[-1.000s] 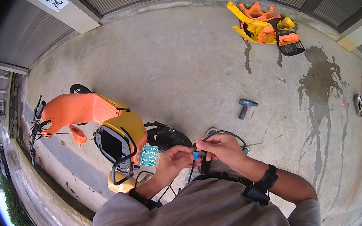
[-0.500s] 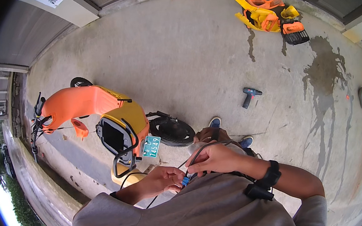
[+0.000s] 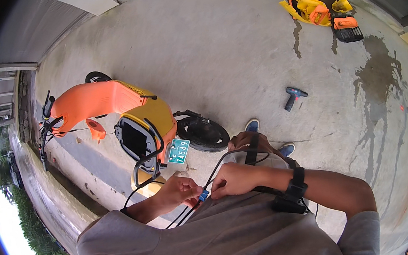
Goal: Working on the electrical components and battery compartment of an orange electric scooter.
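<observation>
In front of my chest, my left hand [image 3: 183, 190] pinches a small blue cable connector [image 3: 203, 195] between thumb and fingers. A black cable [image 3: 215, 169] rises from the connector and loops over toward my right. Close beside the connector, my right hand [image 3: 237, 178] is closed, its fingers curled and pressed together. Whatever lies inside its grip is hidden behind the fingers. More dark cable [image 3: 185, 216] hangs below my left hand, running down along my shirt.
An orange and yellow scooter [image 3: 106, 99] stands at left, its rear wheel [image 3: 206, 133] near my shoes. A cordless drill [image 3: 294, 97] lies on the concrete at right. Orange and yellow body panels [image 3: 309, 5] lie far right, beside a wet stain [image 3: 378, 66].
My right hand has turned and closed beside the connector; the cable seen between its fingers now loops above it. My left hand stays at the connector. The whole view has shifted slightly.
</observation>
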### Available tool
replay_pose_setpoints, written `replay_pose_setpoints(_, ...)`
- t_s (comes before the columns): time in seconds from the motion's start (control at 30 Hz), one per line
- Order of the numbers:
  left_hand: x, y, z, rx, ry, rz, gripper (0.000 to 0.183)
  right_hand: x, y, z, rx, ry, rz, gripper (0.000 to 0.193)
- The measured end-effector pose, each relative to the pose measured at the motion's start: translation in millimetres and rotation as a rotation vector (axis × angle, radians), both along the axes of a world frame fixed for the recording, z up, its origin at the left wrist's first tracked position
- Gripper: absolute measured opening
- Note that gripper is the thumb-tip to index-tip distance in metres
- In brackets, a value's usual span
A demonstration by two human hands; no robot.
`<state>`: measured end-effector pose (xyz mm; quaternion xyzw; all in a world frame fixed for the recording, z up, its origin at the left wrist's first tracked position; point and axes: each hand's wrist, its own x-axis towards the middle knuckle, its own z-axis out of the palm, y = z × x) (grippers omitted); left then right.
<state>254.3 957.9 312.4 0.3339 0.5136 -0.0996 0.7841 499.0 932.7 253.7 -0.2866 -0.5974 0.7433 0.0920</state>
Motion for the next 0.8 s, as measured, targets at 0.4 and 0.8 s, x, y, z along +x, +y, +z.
replay_pose_setpoints(0.4, -1.5, 0.2, 4.7, 0.008, 0.197, 0.006, 0.023, -11.9, -2.5, 4.0, 0.008, -0.077, -0.205, 0.027)
replay_pose_setpoints(0.8, 11.8, 114.3, -6.3, 0.413, 0.046, -0.697, 0.051, 42.4, 15.7, 2.1, -0.037, -0.023, -0.299, 0.033)
